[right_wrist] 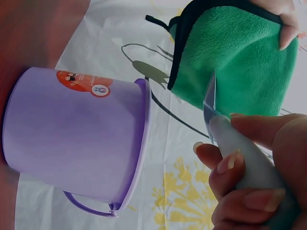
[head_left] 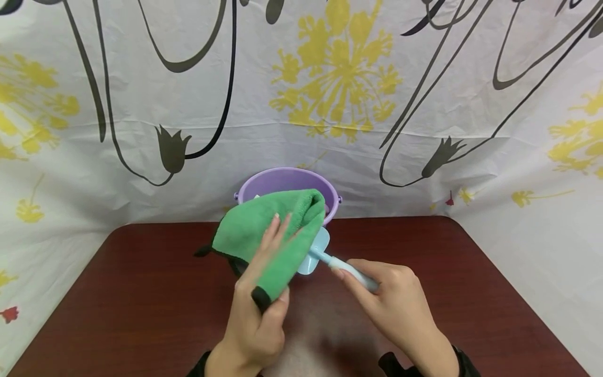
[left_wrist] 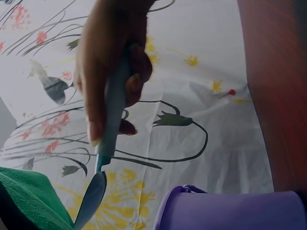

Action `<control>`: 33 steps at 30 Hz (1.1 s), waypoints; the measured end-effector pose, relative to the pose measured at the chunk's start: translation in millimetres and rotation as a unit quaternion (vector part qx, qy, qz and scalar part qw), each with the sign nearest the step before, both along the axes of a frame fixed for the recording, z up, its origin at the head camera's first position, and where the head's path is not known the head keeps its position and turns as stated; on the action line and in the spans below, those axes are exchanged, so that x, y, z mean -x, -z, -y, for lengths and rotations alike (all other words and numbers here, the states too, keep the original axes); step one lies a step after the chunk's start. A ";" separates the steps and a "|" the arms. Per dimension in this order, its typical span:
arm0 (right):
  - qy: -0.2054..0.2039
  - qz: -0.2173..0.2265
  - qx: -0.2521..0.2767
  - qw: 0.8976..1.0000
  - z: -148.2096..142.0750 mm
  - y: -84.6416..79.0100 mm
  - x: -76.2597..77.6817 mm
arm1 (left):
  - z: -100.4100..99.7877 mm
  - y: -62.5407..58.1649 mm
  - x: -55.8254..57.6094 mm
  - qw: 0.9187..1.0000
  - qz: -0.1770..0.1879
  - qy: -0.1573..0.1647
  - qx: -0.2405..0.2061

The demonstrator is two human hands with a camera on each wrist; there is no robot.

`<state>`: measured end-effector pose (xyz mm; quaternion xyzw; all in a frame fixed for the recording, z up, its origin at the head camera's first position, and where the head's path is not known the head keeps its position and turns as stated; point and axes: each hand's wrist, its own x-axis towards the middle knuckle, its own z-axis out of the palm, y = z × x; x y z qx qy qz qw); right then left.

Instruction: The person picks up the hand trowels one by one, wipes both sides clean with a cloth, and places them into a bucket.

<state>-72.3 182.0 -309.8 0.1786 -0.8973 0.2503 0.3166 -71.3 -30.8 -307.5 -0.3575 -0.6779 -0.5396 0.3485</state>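
My left hand [head_left: 256, 309] holds a green towel [head_left: 264, 220] with black edging, its thumb over the near edge and its fingers spread along the cloth. In my right hand [head_left: 400, 293] is the pale handle of a light-blue shovel [head_left: 322, 241], gripped with the fingers curled round it. The shovel's head lies against the towel, which hides part of it. From the right wrist view, the blade [right_wrist: 211, 98] stands edge-on before the green cloth [right_wrist: 240, 57]. The left wrist view shows the right hand [left_wrist: 112, 72] above the blade, with a corner of towel [left_wrist: 33, 196] beside it.
Behind the towel, a purple bucket [head_left: 287, 175] stands at the table's far edge; its side bears a red sticker [right_wrist: 84, 84]. The dark red-brown table [head_left: 141, 303] meets a white patterned sheet [head_left: 212, 104] hanging at the back and sides.
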 end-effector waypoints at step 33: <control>-0.031 -0.032 -0.032 0.998 0.9 4.3 5.5 | -2.1 17.4 15.0 0.947 -0.044 -0.164 0.274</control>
